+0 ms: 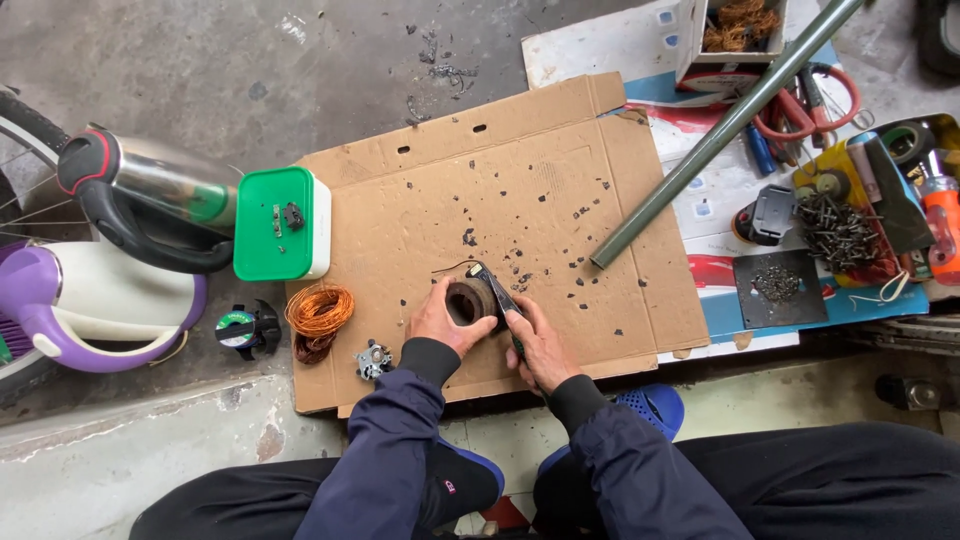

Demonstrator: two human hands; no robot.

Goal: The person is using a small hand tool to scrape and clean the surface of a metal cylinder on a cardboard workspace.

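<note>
- My left hand (437, 322) curls closed around a dark round motor stator (472, 300), steadying it on the cardboard sheet (560, 190).
- My right hand (537, 345) grips a thin tool (497, 290), tip in the stator.
- An orange copper wire coil (320, 310) already lies alongside; winding seemingly remains inside.

Brown cardboard sheet (560, 180), flecked with dark specks. Dark rusty-brown motor stator ring (470, 300) held in left hand (440, 322); right hand (538, 345) on tool with green handle (517, 345), possibly pliers. Both sleeves dark navy. Orange copper wire coil (320, 310). Bright green lid on white box (275, 222). Purple-and-white appliance (90, 305). Olive-green pipe (720, 130). Red-handled cutters (815, 105). Yellow tray (850, 170) of dark grey screws. Blue slipper (652, 408). Grey stained concrete floor (250, 60).
</note>
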